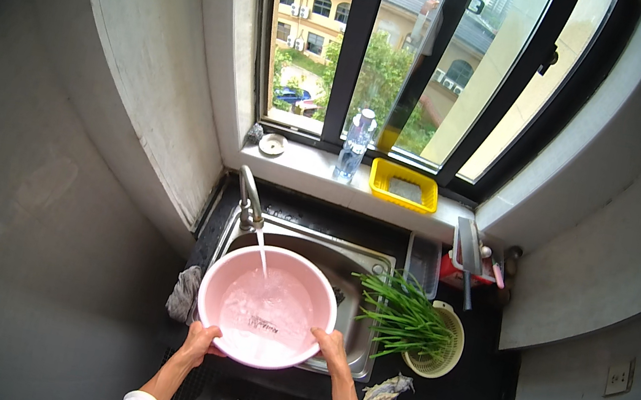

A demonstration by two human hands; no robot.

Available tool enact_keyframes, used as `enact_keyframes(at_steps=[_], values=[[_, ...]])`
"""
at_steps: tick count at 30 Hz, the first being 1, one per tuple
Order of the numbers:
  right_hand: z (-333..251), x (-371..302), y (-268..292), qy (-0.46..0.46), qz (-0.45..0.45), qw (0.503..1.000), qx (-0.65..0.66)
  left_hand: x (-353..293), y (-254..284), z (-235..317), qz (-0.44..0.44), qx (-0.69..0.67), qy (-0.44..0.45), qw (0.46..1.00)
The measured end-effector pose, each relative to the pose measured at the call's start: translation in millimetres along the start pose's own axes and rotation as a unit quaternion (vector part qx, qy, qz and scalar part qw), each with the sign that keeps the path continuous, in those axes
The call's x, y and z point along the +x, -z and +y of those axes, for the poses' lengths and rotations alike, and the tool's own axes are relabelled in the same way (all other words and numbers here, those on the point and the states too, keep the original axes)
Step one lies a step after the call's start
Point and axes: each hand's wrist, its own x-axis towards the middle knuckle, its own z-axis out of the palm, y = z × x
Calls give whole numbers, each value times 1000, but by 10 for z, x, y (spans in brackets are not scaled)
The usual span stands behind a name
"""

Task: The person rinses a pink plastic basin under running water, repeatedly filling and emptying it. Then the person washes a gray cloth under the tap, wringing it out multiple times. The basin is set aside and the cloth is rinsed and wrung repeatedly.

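Note:
A round pink basin [219, 266] is held over the left part of the steel sink [378, 272]. Water runs from the curved faucet [249, 198] into it, and clear water covers its bottom. At the basin's near left rim, my left hand [199, 341] is closed with the thumb on top. My right hand [327, 347] grips the near right rim in the same way. Fingers under the rim are mostly hidden. Right of the basin, long green stalks [411, 319] lie in a cream colander [445, 361] and reach out over the sink's edge.
A grey cloth [185, 293] lies left of the sink, and a crumpled rag [387, 393] at its near right. A knife [466, 251] rests at a red container [458, 272]. On the sill stand a plastic bottle [354, 148] and a yellow basket [404, 186].

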Motion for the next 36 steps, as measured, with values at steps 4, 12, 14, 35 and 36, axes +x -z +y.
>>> enact_keyframes(at_steps=[4, 12, 14, 35, 36], values=[[-40, -12, 2, -23, 8, 1000, 2, 24, 2, -10, 3, 2, -2, 1000], [13, -12, -2, -2, 2, 1000, 10, 17, 20, -44, -2, 0, -5, 1000], [22, -14, 0, 2, 3, 1000, 14, 22, 22, -42, 3, 3, 0, 1000], [19, 20, 5, -2, 5, 1000, 6, -17, -21, 35, 6, 6, -1, 1000], [15, 17, -2, -5, 5, 1000, 0, -19, -20, 34, 8, 9, 8, 1000]])
